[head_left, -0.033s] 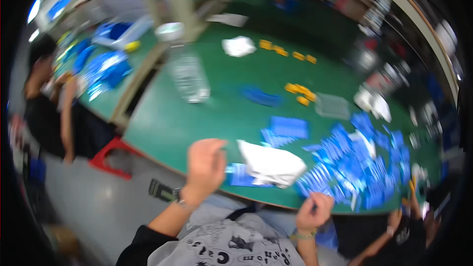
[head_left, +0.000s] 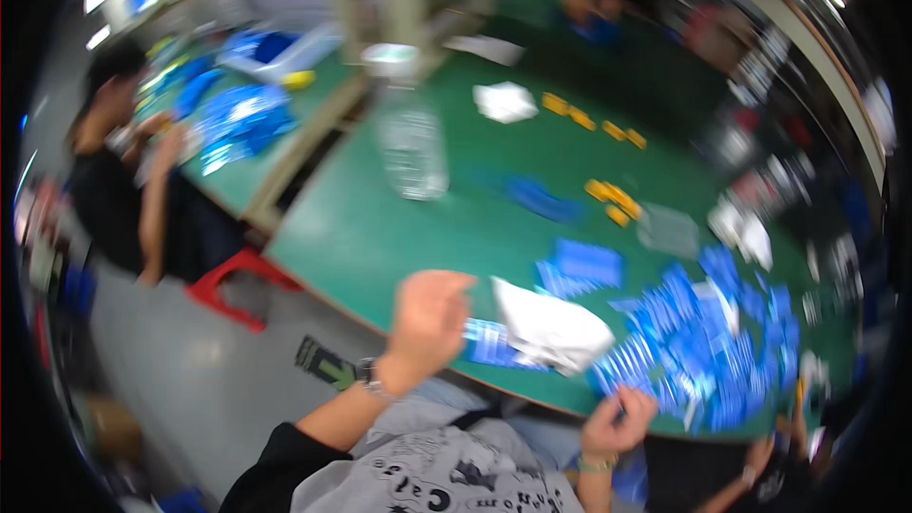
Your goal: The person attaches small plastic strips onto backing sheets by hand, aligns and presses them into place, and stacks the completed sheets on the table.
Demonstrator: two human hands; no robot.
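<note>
My left hand is raised over the table's near edge, just left of a crumpled white cloth or paper. Its fingers are bent together and blurred; whatever they hold, if anything, does not show. Beneath the white piece sticks out a flat blue ribbed piece. Thumb and fingertips of my right hand are pinched at the near edge, beside a heap of blue ribbed plastic pieces. I cannot make out anything in that pinch. More blue pieces lie beyond the white one.
On the green table stand a clear plastic bottle, yellow blocks, a curved blue piece, a clear tray and white crumpled paper. A person sits left by a red stool; other people are at the far side and lower right.
The whole view has swung left, so the table and its things appear further right in the picture. Both hands keep about the same pose and place relative to the table.
</note>
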